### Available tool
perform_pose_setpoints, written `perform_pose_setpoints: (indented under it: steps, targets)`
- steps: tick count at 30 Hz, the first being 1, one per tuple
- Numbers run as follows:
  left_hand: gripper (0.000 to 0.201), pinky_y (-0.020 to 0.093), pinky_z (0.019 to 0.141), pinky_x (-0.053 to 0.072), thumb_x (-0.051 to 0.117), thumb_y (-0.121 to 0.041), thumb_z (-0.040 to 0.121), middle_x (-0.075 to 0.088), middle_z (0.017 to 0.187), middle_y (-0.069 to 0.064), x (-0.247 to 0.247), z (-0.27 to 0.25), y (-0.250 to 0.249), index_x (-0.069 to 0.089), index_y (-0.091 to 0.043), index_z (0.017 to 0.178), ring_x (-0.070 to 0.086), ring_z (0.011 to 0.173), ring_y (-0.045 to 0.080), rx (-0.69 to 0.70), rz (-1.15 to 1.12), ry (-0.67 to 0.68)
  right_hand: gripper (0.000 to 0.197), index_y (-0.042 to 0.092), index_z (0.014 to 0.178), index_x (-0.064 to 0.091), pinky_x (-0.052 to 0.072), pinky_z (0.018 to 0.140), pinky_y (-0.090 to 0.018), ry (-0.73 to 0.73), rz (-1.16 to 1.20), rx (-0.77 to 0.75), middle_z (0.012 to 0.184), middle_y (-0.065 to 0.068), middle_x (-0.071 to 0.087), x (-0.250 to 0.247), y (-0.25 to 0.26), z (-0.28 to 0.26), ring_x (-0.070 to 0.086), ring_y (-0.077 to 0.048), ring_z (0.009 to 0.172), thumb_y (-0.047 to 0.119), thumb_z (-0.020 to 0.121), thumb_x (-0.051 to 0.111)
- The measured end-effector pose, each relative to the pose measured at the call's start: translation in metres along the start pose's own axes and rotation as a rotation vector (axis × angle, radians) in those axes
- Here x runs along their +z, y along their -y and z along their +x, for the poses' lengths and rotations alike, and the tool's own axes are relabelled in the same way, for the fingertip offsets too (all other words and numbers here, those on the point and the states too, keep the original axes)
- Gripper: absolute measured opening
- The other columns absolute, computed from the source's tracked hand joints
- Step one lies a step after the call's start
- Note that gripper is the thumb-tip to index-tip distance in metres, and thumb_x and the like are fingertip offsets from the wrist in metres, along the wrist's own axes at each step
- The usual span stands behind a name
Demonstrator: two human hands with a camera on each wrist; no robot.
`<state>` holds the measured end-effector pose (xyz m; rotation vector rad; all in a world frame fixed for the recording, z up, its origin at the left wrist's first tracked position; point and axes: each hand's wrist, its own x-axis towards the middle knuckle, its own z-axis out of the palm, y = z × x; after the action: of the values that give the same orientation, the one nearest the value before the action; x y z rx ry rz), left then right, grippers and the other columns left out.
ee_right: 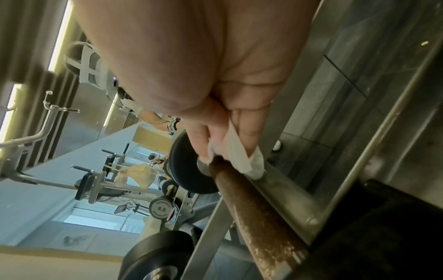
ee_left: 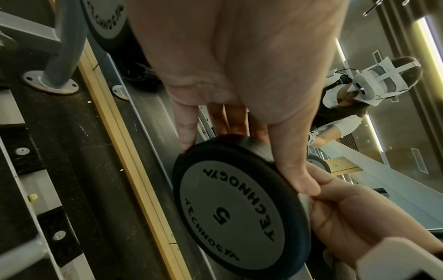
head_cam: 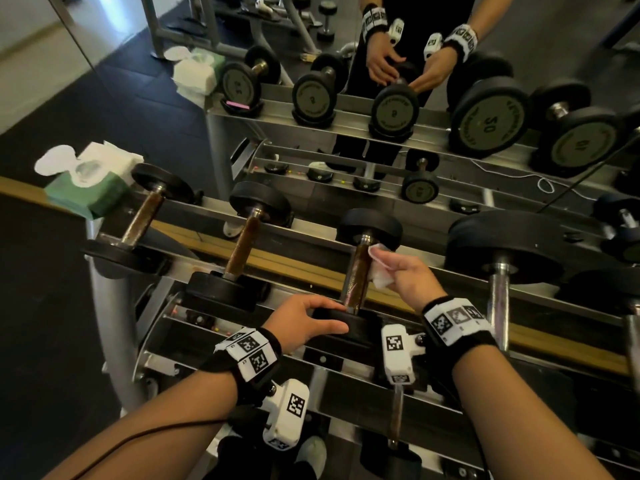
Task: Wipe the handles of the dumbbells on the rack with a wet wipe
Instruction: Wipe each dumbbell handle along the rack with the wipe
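Observation:
A dumbbell with a rusty brown handle [head_cam: 358, 271] lies third from the left on the rack's top tier [head_cam: 304, 275]. My right hand [head_cam: 405, 275] pinches a white wet wipe [head_cam: 379, 268] and presses it to the far end of that handle, close to the far weight head. The right wrist view shows the wipe [ee_right: 239, 157] folded between thumb and fingers against the handle [ee_right: 254, 212]. My left hand [head_cam: 308, 320] grips the near weight head [head_cam: 349, 329]. Its thumb and fingers clasp the rim of the head marked 5 [ee_left: 230, 208].
A green pack of wet wipes [head_cam: 90, 181] sits at the rack's left end. Two more rusty-handled dumbbells [head_cam: 142, 216] [head_cam: 242, 244] lie to the left, a larger chrome-handled one [head_cam: 498, 268] to the right. A mirror [head_cam: 485, 116] stands behind the rack. Lower tiers hold other dumbbells [head_cam: 394, 427].

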<state>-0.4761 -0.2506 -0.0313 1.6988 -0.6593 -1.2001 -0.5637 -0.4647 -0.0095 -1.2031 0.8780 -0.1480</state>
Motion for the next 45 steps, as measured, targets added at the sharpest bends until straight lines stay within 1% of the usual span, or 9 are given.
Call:
perform_pose_setpoints:
  steps: [6, 12, 18, 23, 26, 29, 32, 37, 45]
  targets:
    - [0.027, 0.012, 0.06, 0.051, 0.078, -0.034, 0.082, 0.07, 0.103, -0.019, 0.003, -0.001, -0.001, 0.072, -0.046, 0.105, 0.069, 0.087, -0.003, 0.003, 0.034, -0.025, 0.043, 0.033, 0.141, 0.051, 0.034, 0.114, -0.038, -0.012, -0.39, -0.128, 0.148, 0.001, 0.046, 0.008, -0.028, -0.006, 0.045, -0.019, 0.133, 0.013, 0.103, 0.046]
    - [0.026, 0.016, 0.079, 0.052, 0.077, -0.032, 0.083, 0.07, 0.108, -0.016, 0.002, -0.003, -0.008, 0.072, -0.043, 0.106, 0.067, 0.098, -0.002, -0.015, 0.067, -0.001, 0.038, 0.026, 0.135, 0.058, 0.043, 0.081, 0.0, 0.117, -0.397, -0.132, 0.128, 0.013, 0.056, 0.001, -0.031, -0.035, 0.061, 0.0, 0.109, 0.011, 0.102, 0.047]
    - [0.025, 0.015, 0.077, 0.051, 0.079, -0.03, 0.082, 0.073, 0.099, -0.017, 0.0, -0.004, -0.019, 0.074, -0.039, 0.105, 0.069, 0.093, -0.001, -0.056, 0.082, 0.016, 0.018, 0.027, 0.099, 0.078, 0.049, 0.082, -0.029, 0.188, -0.467, 0.089, 0.099, 0.005, 0.076, -0.007, -0.012, -0.051, 0.071, -0.012, 0.094, 0.037, 0.092, 0.065]
    - [0.022, 0.027, 0.087, 0.054, 0.079, -0.032, 0.082, 0.074, 0.101, -0.011, -0.008, 0.003, -0.034, 0.074, -0.036, 0.103, 0.069, 0.096, 0.007, -0.119, 0.19, 0.075, 0.045, 0.017, 0.072, 0.076, 0.054, 0.063, -0.027, -0.008, -0.375, -0.044, 0.081, -0.009, 0.073, 0.0, 0.008, -0.051, 0.067, -0.027, 0.077, -0.014, 0.085, 0.046]
    - [0.037, 0.028, 0.095, 0.049, 0.078, -0.03, 0.084, 0.069, 0.112, -0.013, -0.02, 0.009, -0.05, 0.066, -0.031, 0.119, 0.063, 0.104, 0.004, -0.083, 0.218, 0.052, 0.047, 0.014, 0.076, 0.068, 0.051, 0.058, -0.021, -0.007, -0.404, -0.095, 0.074, -0.006, 0.068, 0.01, 0.022, -0.056, 0.063, -0.02, 0.07, -0.021, 0.083, 0.038]
    - [0.062, 0.03, 0.099, 0.049, 0.068, 0.0, 0.088, 0.06, 0.136, 0.006, -0.033, 0.011, -0.063, 0.046, -0.016, 0.144, 0.057, 0.124, 0.018, -0.053, 0.066, 0.072, 0.043, 0.013, 0.08, 0.065, 0.049, 0.057, -0.019, 0.007, -0.367, -0.125, 0.073, -0.004, 0.065, 0.021, 0.038, -0.064, 0.062, -0.012, 0.065, -0.022, 0.084, 0.041]
    - [0.07, 0.046, 0.11, 0.044, 0.039, 0.027, 0.084, 0.057, 0.14, 0.011, -0.04, 0.009, -0.07, 0.05, -0.014, 0.139, 0.053, 0.131, 0.025, -0.058, -0.131, 0.187, 0.04, 0.011, 0.085, 0.063, 0.048, 0.056, -0.019, 0.044, -0.301, -0.138, 0.072, -0.003, 0.065, 0.029, 0.045, -0.073, 0.062, -0.009, 0.062, -0.023, 0.083, 0.042]
    - [0.047, 0.044, 0.091, 0.053, 0.047, 0.0, 0.091, 0.061, 0.131, 0.013, -0.049, 0.008, -0.07, 0.053, -0.015, 0.135, 0.059, 0.119, 0.03, -0.238, -0.612, 0.296, 0.03, 0.014, 0.091, 0.056, 0.047, 0.065, -0.027, 0.007, -0.295, -0.13, 0.084, -0.009, 0.061, 0.041, 0.039, -0.081, 0.058, -0.018, 0.074, -0.016, 0.089, 0.051]
    - [0.045, 0.039, 0.08, 0.061, 0.072, -0.006, 0.076, 0.072, 0.116, 0.016, -0.06, 0.015, -0.052, 0.064, -0.007, 0.121, 0.072, 0.104, 0.029, -0.352, -0.565, 0.334, 0.03, 0.022, 0.101, 0.056, 0.057, 0.083, -0.042, -0.246, -0.231, -0.155, 0.111, -0.007, 0.068, 0.051, 0.014, -0.073, 0.066, -0.028, 0.105, -0.001, 0.086, 0.066]
